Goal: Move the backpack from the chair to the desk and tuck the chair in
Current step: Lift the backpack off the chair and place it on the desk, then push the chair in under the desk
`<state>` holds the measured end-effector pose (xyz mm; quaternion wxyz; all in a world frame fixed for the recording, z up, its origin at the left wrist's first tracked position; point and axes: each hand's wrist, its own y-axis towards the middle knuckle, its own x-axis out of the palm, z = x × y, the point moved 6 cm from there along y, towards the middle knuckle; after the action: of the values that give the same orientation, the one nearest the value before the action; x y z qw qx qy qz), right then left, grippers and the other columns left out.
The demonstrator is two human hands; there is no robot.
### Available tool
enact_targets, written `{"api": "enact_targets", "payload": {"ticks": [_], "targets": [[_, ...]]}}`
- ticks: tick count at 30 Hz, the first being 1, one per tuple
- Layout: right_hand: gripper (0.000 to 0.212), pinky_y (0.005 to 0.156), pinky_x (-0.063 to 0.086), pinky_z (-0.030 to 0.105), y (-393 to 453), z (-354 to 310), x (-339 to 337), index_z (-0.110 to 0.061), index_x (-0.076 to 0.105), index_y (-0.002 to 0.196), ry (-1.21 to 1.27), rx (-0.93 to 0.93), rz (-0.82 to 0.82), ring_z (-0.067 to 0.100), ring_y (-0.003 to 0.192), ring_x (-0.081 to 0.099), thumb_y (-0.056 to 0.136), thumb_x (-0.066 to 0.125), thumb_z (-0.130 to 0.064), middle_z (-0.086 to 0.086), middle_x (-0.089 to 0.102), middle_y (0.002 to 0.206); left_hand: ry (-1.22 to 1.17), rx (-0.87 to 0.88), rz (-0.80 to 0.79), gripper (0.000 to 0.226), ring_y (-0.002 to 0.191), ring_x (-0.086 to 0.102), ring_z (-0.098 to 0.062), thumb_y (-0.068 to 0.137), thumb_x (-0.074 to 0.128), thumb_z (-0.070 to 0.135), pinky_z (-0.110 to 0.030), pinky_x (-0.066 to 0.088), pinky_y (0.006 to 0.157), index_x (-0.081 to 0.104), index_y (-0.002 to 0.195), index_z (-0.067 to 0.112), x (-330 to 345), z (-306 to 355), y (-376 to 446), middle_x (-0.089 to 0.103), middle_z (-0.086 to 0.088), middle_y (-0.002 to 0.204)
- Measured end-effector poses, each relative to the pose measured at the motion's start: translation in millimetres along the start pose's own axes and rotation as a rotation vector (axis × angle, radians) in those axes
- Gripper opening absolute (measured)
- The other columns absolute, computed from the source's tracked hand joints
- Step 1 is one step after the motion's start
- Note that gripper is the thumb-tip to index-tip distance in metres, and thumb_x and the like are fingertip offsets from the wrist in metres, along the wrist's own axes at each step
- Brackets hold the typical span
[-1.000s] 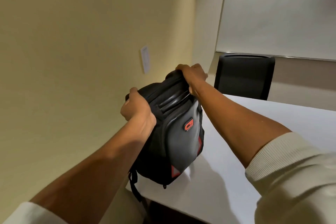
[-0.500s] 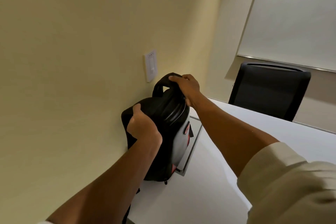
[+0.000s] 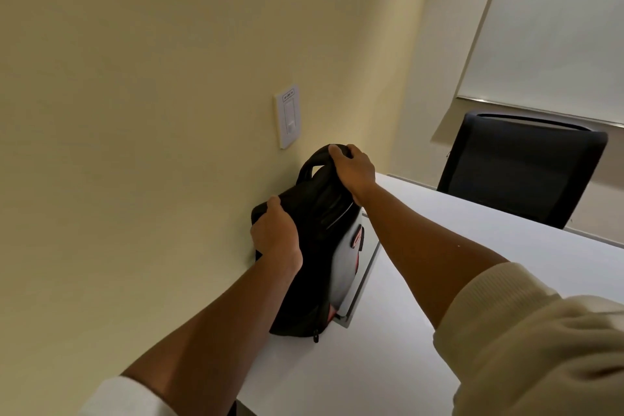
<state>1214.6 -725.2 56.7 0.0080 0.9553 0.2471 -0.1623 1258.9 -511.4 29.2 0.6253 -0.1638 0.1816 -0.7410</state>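
Observation:
The black backpack (image 3: 320, 246) with a grey front panel and red accents stands upright on the white desk (image 3: 422, 314), its back against the yellow wall. My left hand (image 3: 275, 235) grips its upper left edge. My right hand (image 3: 354, 170) is closed over the top carry handle. A black chair (image 3: 520, 169) stands at the far side of the desk, below the window blind. The chair the backpack came from is out of view.
A white wall switch (image 3: 288, 115) sits on the wall just above the backpack. A grey recessed cable panel (image 3: 363, 284) lies in the desk beside the backpack's front. A pale roller blind (image 3: 553, 20) covers the window at right.
The backpack went from tilted at the desk's near edge to upright against the wall, further along the desk. Both hands stayed on it.

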Motion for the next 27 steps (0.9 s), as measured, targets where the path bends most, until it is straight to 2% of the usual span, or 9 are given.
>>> {"api": "enact_targets", "payload": {"ticks": [3, 5, 7, 10, 12, 15, 18, 21, 27], "targets": [[0.046, 0.088, 0.048, 0.039, -18, -3, -1, -0.018, 0.055, 0.119, -0.046, -0.042, 0.026, 0.027, 0.11, 0.057, 0.091, 0.046, -0.053, 0.004, 0.061, 0.122, 0.054, 0.024, -0.051, 0.038, 0.093, 0.061, -0.035, 0.094, 0.051, 0.044, -0.045, 0.049, 0.082, 0.06, 0.083, 0.01, -5, 3, -1, 0.064, -0.013, 0.099], [0.05, 0.091, 0.048, 0.041, -36, -4, -3, -0.016, 0.054, 0.127, -0.09, -0.058, 0.039, 0.029, 0.112, 0.057, 0.093, 0.044, -0.051, 0.005, 0.061, 0.123, 0.124, 0.058, -0.058, 0.041, 0.074, 0.055, -0.024, 0.095, 0.051, 0.047, -0.039, 0.042, 0.076, 0.051, 0.069, 0.015, -13, 4, -4, 0.056, -0.005, 0.08], [0.055, 0.095, 0.047, 0.043, -59, -4, -8, -0.012, 0.053, 0.133, -0.164, -0.085, 0.062, 0.03, 0.115, 0.056, 0.094, 0.043, -0.051, 0.009, 0.06, 0.128, 0.231, 0.145, -0.08, 0.042, 0.074, 0.054, -0.024, 0.097, 0.048, 0.045, -0.037, 0.042, 0.077, 0.052, 0.07, 0.013, -25, 8, -6, 0.059, -0.006, 0.082], [0.039, 0.073, 0.042, 0.034, -101, -6, -16, -0.006, 0.061, 0.098, -0.246, -0.192, 0.136, 0.027, 0.089, 0.06, 0.096, 0.045, -0.041, 0.012, 0.065, 0.098, 0.299, 0.32, -0.149, 0.039, 0.079, 0.058, -0.031, 0.098, 0.045, 0.035, -0.039, 0.044, 0.076, 0.06, 0.079, 0.005, -46, 15, -17, 0.066, -0.017, 0.096], [0.034, 0.07, 0.041, 0.034, -134, -5, -19, -0.005, 0.058, 0.09, -0.308, -0.237, 0.172, 0.025, 0.083, 0.058, 0.098, 0.045, -0.036, 0.011, 0.062, 0.092, 0.334, 0.402, -0.186, 0.038, 0.08, 0.061, -0.037, 0.095, 0.046, 0.036, -0.04, 0.045, 0.07, 0.064, 0.083, 0.004, -61, 17, -27, 0.068, -0.02, 0.092], [0.034, 0.078, 0.042, 0.031, -187, -3, -22, -0.008, 0.058, 0.112, -0.416, -0.302, 0.223, 0.026, 0.098, 0.058, 0.099, 0.043, -0.036, 0.01, 0.061, 0.109, 0.426, 0.569, -0.277, 0.042, 0.058, 0.052, -0.028, 0.093, 0.047, 0.04, -0.04, 0.043, 0.062, 0.05, 0.057, 0.018, -78, 20, -50, 0.06, -0.01, 0.063], [0.045, 0.095, 0.039, 0.034, -240, 6, -28, -0.012, 0.051, 0.133, -0.518, -0.302, 0.296, 0.03, 0.126, 0.048, 0.099, 0.041, -0.041, 0.011, 0.053, 0.137, 0.565, 0.767, -0.386, 0.048, 0.056, 0.051, -0.025, 0.095, 0.046, 0.042, -0.037, 0.04, 0.056, 0.045, 0.054, 0.018, -92, 21, -79, 0.052, 0.0, 0.053], [0.057, 0.111, 0.031, 0.044, -283, 17, -38, -0.014, 0.038, 0.146, -0.647, -0.225, 0.338, 0.029, 0.143, 0.03, 0.1, 0.038, -0.047, 0.009, 0.034, 0.156, 0.699, 0.918, -0.47, 0.045, 0.071, 0.057, -0.028, 0.097, 0.045, 0.041, -0.042, 0.048, 0.069, 0.053, 0.061, 0.016, -105, 14, -111, 0.06, -0.002, 0.063], [0.06, 0.116, 0.024, 0.047, -361, 26, -78, -0.017, 0.032, 0.149, -0.801, -0.174, 0.393, 0.028, 0.147, 0.02, 0.1, 0.038, -0.05, 0.006, 0.026, 0.16, 0.764, 1.11, -0.615, 0.032, 0.088, 0.063, -0.022, 0.099, 0.045, 0.04, -0.046, 0.051, 0.088, 0.069, 0.095, 0.019, -124, -12, -185, 0.071, -0.001, 0.093]]}}
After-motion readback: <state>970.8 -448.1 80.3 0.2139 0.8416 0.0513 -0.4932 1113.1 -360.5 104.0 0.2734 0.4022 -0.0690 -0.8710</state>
